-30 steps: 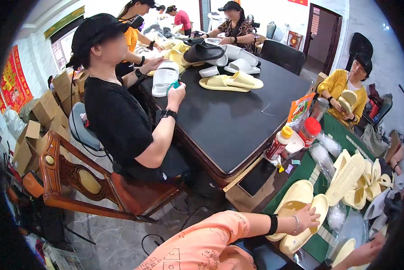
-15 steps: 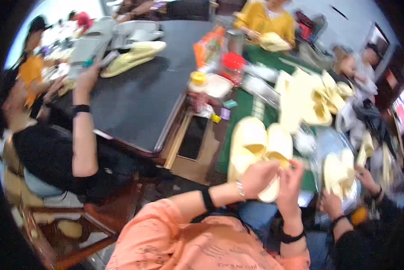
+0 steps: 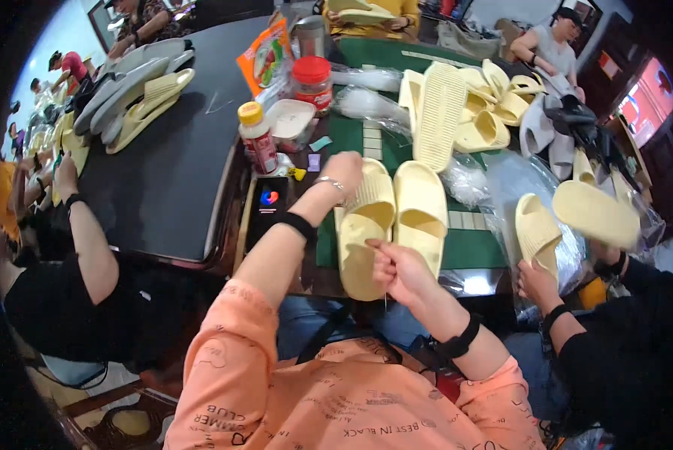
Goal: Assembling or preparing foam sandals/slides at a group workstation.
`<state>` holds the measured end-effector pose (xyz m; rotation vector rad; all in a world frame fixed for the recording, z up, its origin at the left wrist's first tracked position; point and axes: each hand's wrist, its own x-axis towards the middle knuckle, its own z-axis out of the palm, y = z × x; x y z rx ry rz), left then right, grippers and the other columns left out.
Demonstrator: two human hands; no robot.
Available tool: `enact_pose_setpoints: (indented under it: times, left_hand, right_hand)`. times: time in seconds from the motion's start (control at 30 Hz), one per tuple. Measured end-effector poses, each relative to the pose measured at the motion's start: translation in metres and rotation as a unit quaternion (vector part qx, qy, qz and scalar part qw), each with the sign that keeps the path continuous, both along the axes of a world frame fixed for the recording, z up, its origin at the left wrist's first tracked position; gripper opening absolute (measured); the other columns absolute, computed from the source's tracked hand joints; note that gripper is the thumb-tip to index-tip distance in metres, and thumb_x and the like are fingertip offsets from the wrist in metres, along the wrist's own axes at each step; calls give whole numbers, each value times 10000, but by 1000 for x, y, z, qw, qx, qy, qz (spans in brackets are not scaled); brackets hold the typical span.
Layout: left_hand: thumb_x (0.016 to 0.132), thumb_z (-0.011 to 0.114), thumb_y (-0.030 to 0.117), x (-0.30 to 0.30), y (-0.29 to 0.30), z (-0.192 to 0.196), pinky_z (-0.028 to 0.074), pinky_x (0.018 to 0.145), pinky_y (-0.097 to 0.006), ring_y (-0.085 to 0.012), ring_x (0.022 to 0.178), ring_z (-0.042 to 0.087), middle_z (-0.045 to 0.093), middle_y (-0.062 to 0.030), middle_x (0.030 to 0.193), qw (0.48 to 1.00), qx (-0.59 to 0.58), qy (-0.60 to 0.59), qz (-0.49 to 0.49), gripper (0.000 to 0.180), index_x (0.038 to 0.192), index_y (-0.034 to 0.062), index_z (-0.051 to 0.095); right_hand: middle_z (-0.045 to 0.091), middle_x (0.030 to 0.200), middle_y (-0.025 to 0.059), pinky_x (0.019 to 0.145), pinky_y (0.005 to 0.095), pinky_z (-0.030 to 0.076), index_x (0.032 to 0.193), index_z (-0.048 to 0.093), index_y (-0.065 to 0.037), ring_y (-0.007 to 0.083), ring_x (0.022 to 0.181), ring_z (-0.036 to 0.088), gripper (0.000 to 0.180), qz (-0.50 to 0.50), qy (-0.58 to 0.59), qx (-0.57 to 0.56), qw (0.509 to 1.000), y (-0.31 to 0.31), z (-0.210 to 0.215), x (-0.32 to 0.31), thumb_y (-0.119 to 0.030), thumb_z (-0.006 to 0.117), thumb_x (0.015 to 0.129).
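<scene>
A pair of pale yellow slippers lies side by side at the table's front edge, toes pointing away from me. My left hand (image 3: 343, 175) is curled at the ribbed toe of the left slipper (image 3: 368, 225), its fingertips mostly hidden. Over that slipper's footbed, near its right edge, my right hand (image 3: 404, 271) is closed in a pinch. What it pinches is too small to make out; a thin thread-like line hangs below it. The right slipper (image 3: 422, 202) rests just beyond the right hand.
Several more yellow slippers (image 3: 440, 116) are piled on the green mat (image 3: 351, 139). A yellow-capped bottle (image 3: 257, 142), a red-lidded jar (image 3: 312, 81) and a phone (image 3: 268, 206) stand or lie to the left. At right, a co-worker's hand (image 3: 537, 285) grips a slipper.
My hands have parted: the left has gone up and left to the slipper's toe, the right lower and left over the footbed. The view has shifted, and the co-worker's slippers are now apart.
</scene>
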<state>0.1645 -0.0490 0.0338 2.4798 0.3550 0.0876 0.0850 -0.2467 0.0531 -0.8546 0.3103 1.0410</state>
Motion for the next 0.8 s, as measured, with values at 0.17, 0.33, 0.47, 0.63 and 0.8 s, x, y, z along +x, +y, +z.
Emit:
enact_pose_setpoints:
  times: [0.17,0.33,0.47,0.63,0.8]
  left_hand:
    - [780,437,243,6,-25,18,406,850,-386,-292,994,540,563,-150,1064,987,41,154,14,307,952,75,627]
    - [765,456,236,19,-44,10,383,875,-395,-273,1021,528,563,-122,1082,989,42,140,5,299,957,95,635]
    - [773,478,222,32,-36,-6,464,721,-389,-326,838,580,587,-200,926,989,-123,77,10,266,860,21,629]
    - [779,472,200,46,-5,-40,474,634,-378,-286,700,610,611,-180,741,994,-70,-66,49,243,759,13,626]
    - [810,448,112,75,23,-65,383,394,-266,-163,435,491,521,-80,529,899,-409,-123,99,181,663,16,487]
  right_hand:
    - [368,621,-8,428,220,291,900,474,9,85,486,320,116,-56,-41,-15,997,44,-24,31,-73,405,855]
    - [458,631,34,425,247,377,852,490,-25,136,479,423,203,-84,-107,-51,989,63,-60,64,-180,363,882]
    - [529,683,64,483,292,420,877,529,-79,179,552,494,264,-94,-149,-75,981,67,-71,72,-289,371,875]
    - [410,590,-18,443,271,351,845,463,-99,108,529,424,141,-45,-178,-118,976,43,1,22,-217,386,861]
    - [473,631,82,505,305,383,908,442,-43,187,551,472,176,124,-369,-133,912,-65,-22,-4,-202,368,895]
